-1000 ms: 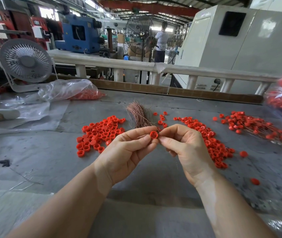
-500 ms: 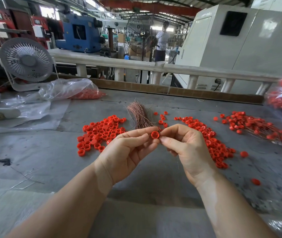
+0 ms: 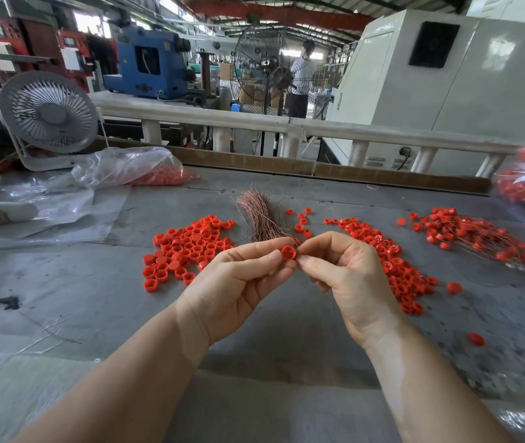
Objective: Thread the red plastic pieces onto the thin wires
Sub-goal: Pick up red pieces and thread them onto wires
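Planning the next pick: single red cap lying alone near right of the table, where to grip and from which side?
Take the lone red cap by its round side wall, pinching across it from straight above. It lies flat on the grey table with no neighbours touching, so both sides look free; the low profile probably rules out a sideways approach.

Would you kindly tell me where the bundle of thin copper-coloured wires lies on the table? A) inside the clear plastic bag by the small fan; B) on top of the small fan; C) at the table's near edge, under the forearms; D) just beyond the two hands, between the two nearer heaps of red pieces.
D: the wire bundle lies on the table just past the left hand and right hand, between the two heaps.
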Action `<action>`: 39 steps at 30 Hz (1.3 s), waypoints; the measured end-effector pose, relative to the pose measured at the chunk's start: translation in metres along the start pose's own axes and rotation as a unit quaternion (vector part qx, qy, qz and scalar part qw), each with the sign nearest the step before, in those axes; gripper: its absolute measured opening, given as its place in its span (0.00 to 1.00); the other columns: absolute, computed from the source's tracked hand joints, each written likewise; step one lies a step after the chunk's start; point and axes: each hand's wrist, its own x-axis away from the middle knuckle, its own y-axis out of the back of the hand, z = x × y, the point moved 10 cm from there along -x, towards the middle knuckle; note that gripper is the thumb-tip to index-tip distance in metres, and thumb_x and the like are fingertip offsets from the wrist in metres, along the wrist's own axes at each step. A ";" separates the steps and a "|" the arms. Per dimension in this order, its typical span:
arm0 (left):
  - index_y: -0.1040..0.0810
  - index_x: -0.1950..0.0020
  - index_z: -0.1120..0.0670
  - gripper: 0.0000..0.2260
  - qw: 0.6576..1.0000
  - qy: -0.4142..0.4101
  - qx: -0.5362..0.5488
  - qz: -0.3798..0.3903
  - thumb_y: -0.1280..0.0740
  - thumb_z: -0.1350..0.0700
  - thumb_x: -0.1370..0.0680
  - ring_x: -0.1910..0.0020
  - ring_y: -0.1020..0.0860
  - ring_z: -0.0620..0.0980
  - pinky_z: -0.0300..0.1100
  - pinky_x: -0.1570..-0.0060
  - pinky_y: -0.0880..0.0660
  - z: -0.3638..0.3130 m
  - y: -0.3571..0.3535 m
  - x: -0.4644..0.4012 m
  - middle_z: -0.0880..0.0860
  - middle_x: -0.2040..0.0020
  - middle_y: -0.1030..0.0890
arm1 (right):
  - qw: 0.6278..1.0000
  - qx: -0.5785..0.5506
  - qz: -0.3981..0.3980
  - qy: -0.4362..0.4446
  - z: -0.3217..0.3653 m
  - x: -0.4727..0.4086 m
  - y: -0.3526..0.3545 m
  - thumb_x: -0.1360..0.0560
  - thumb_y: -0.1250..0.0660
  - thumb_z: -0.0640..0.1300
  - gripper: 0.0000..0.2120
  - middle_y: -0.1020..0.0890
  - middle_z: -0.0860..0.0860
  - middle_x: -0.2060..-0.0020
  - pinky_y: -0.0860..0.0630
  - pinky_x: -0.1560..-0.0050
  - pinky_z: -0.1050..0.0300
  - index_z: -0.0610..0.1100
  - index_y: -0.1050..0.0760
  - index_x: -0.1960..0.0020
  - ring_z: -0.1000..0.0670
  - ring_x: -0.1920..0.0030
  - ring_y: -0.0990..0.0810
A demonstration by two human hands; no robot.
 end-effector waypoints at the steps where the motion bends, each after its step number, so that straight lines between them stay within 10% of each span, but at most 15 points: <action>1: 0.15 0.59 0.61 0.10 1.000 -0.001 0.000 0.001 0.35 0.66 0.35 0.64 0.17 0.47 0.34 0.65 0.21 0.000 0.000 0.000 0.57 0.61 0.16 | 1.000 0.000 0.001 0.001 0.000 0.000 0.000 0.31 0.32 0.28 0.10 0.21 0.53 0.74 0.32 0.71 0.72 0.42 0.22 0.64 0.61 0.73 0.27; 39: 0.16 0.57 0.62 0.12 1.000 -0.011 0.003 0.007 0.36 0.68 0.36 0.61 0.17 0.48 0.34 0.63 0.21 -0.002 -0.001 0.000 0.59 0.59 0.16 | 1.000 -0.018 0.004 0.001 0.000 0.000 -0.001 0.30 0.33 0.28 0.10 0.22 0.54 0.75 0.33 0.71 0.72 0.42 0.22 0.64 0.61 0.74 0.27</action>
